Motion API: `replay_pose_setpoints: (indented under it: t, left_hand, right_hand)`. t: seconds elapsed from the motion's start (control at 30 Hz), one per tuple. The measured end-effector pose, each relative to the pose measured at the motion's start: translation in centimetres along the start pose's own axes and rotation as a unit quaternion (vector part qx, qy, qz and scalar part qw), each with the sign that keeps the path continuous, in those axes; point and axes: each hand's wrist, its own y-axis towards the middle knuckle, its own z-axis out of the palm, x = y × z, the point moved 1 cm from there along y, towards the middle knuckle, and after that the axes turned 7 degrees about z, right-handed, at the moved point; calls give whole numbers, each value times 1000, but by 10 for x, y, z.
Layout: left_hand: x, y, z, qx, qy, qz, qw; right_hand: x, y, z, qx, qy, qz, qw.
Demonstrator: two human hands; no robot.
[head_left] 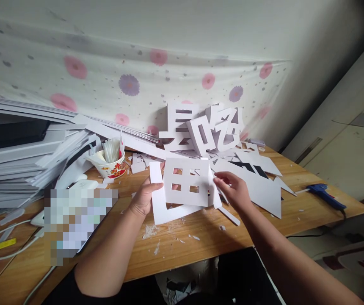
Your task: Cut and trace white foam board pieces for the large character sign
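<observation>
Above the front half of the table, my left hand is closed on white cut board pieces, thumb in front and fingers behind. These are a flat panel with several rectangular holes and, behind it, an angled white board frame that shows at its left and lower edges. At the panel's right side, my right hand pinches the edge of a narrow white board strip; exactly where its fingertips meet the strip is hard to make out. A loose white strip lies below that hand.
Behind stand white three-dimensional characters. A blue glue gun lies at right, near flat board offcuts. To the left are a paper tub of clear sticks, a blurred-out device, cables and stacked boards. Scraps litter the wooden table.
</observation>
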Motion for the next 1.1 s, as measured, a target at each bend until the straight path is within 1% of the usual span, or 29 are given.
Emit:
replay_pose_setpoints:
  t: [0.1, 0.13, 0.2, 0.3, 0.37, 0.47, 0.57, 0.73, 0.93, 1.03, 1.1]
  left_hand:
    - [-1, -2, 3, 11, -6, -12, 1000]
    - [-1, -2, 3, 19, -12, -15, 1000]
    - [0, -1, 0, 31, -20, -23, 999]
    - [3, 2, -6, 26, -6, -45, 999]
    - [6, 4, -9, -3, 24, -64, 998]
    - [8, 7, -11, -56, 64, -71, 994]
    - [10, 8, -13, -79, 87, -70, 991]
    - [10, 9, -17, -105, 122, -63, 985]
    - [10, 7, -13, -120, 144, -42, 981]
    - [5, 7, -15, -132, 147, -33, 980]
    - [-3, 9, -19, -145, 141, -19, 979]
  right_hand:
    - [10, -2, 16, 74, 20, 27, 997]
    - [11, -1, 21, 88, 39, 39, 995]
    - [9, 5, 24, 97, 74, 52, 991]
    - [1, 14, 20, 97, 95, 61, 989]
    - [-7, 16, 18, 102, 98, 74, 987]
    - [-18, 14, 21, 101, 97, 91, 986]
    - [-24, 8, 28, 96, 90, 95, 987]
    - [-24, 3, 33, 86, 60, 78, 991]
    - [-19, -8, 38, 98, 45, 64, 992]
    - [-15, -7, 32, 92, 23, 44, 994]
    - [-14, 3, 18, 60, -4, 25, 998]
